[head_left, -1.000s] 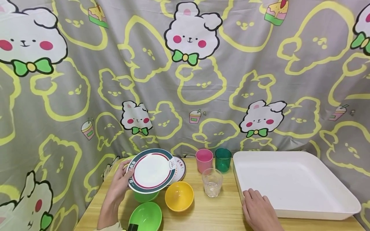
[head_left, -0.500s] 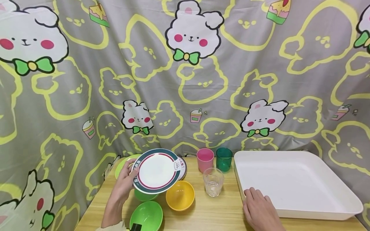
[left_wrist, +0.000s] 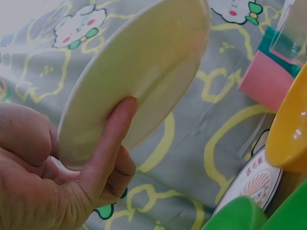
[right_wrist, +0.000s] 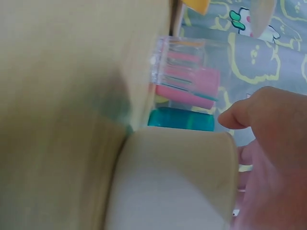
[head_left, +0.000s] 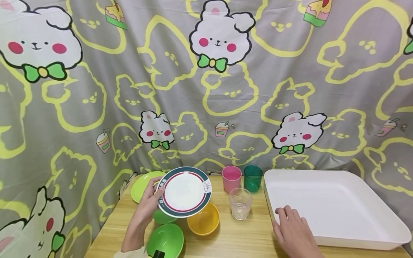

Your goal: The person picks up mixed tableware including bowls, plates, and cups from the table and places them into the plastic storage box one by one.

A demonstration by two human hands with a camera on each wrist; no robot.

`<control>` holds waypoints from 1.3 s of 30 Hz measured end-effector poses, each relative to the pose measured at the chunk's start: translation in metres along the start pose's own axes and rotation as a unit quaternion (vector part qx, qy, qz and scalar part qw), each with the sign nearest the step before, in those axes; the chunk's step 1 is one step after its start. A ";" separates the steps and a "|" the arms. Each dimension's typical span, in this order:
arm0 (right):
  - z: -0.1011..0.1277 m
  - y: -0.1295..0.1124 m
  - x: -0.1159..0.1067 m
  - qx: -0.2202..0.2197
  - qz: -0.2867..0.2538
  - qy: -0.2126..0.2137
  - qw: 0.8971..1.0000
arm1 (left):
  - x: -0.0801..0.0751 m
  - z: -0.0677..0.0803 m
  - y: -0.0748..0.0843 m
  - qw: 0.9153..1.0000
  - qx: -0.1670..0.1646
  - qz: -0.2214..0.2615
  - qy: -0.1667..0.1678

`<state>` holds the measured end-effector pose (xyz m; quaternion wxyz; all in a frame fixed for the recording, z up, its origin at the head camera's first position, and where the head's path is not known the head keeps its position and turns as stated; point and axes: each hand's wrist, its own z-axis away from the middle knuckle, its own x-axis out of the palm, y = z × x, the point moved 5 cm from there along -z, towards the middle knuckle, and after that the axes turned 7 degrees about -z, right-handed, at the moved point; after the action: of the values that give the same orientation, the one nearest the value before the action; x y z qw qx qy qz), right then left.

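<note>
In the head view my left hand (head_left: 150, 200) holds a white plate (head_left: 184, 191) with a dark green rim band and a red ring, tilted above the bowls. The left wrist view shows the plate's pale underside (left_wrist: 144, 72), with the thumb on one side of the edge and fingers beneath. Below the plate are a yellow bowl (head_left: 204, 221), a green bowl (head_left: 166, 238) and another green bowl (head_left: 162, 217), partly hidden. My right hand (head_left: 295, 231) rests at the near left rim of a large white tray (head_left: 332, 204), its fingers loosely bent over the wall.
A clear cup (head_left: 240, 206) stands in front of a pink cup (head_left: 231, 181) and a dark green cup (head_left: 253, 179), left of the tray. At the back left lies a lime green plate (head_left: 142, 186). Another printed plate (left_wrist: 254, 182) shows in the left wrist view. A patterned curtain (head_left: 193, 89) hangs behind the table.
My left hand has carried the plate a little to the right, uncovering more of the lime green plate and covering the printed plate behind. My right hand stays at the tray's rim.
</note>
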<state>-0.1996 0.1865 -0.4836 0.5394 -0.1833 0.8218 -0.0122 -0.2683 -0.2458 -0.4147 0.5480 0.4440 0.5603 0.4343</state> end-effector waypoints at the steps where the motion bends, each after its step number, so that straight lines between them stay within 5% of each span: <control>1: -0.001 0.001 -0.001 0.004 -0.004 -0.002 1.000 | 0.002 0.000 0.000 1.000 -0.001 0.002 -0.001; 23: -0.029 0.015 -0.038 0.051 -0.090 -0.001 0.995 | 0.040 0.003 0.007 0.998 0.006 0.039 -0.053; 39: -0.045 0.005 -0.047 0.048 -0.236 0.023 0.970 | 0.060 0.004 0.009 0.995 0.017 0.064 -0.071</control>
<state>-0.2245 0.1976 -0.4249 0.5103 -0.3455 0.7662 -0.1822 -0.2648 -0.1854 -0.4192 0.5500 0.5179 0.4976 0.4262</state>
